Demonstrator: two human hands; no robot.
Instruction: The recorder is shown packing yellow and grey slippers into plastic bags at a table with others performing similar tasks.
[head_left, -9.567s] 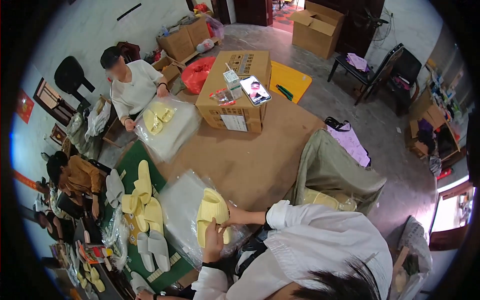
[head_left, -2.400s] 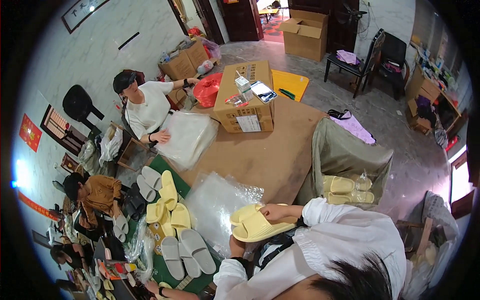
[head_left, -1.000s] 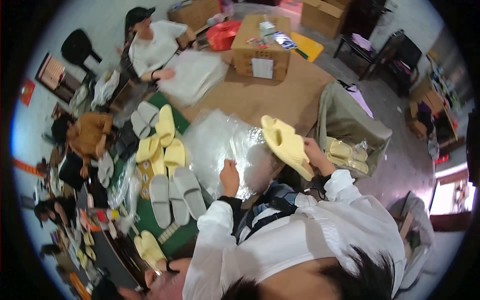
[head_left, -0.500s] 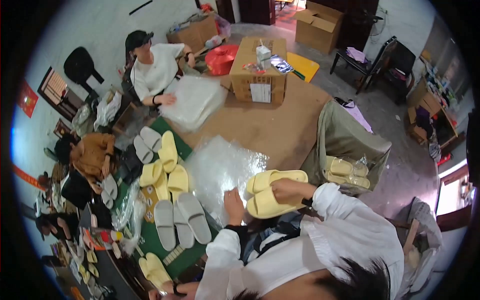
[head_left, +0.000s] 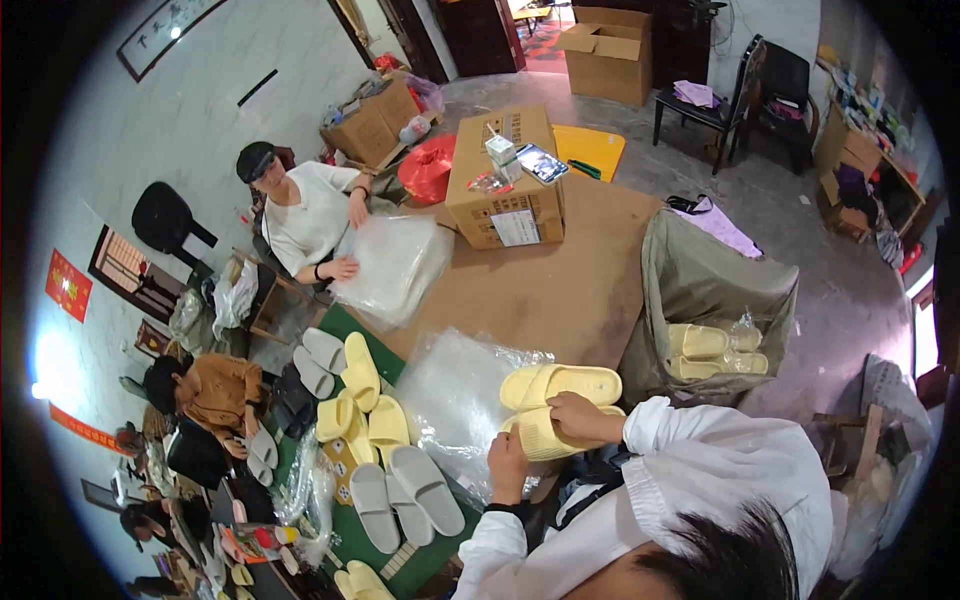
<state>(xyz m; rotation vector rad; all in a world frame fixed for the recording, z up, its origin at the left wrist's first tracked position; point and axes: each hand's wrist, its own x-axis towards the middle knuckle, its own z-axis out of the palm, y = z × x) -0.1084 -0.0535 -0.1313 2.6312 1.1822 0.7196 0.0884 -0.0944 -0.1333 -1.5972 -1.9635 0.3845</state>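
A pair of yellow slippers is in front of me at the table's near edge. The upper slipper (head_left: 572, 381) shows its open top; the lower slipper (head_left: 555, 442) is turned so that a ribbed face shows. My right hand (head_left: 582, 418) is closed on the lower one from the right, overlapping the edge of the upper. At its left end my left hand (head_left: 508, 464) has its fingertips closed against the lower slipper's edge; the exact grip is partly hidden. Clear plastic bags (head_left: 455, 385) lie flat just left of both hands.
Grey slippers (head_left: 425, 490) and yellow slippers (head_left: 388, 425) lie on a green mat at left. A cardboard box (head_left: 505, 185) stands on the brown table (head_left: 590, 250). At right, a grey-green sack (head_left: 675, 260) holds bagged yellow slippers. A co-worker (head_left: 305, 220) handles plastic sheets across the table.
The lower slipper has turned over from top-up to its ribbed face. My left hand has come from beside the slippers to the lower one's end. The whole view has shifted.
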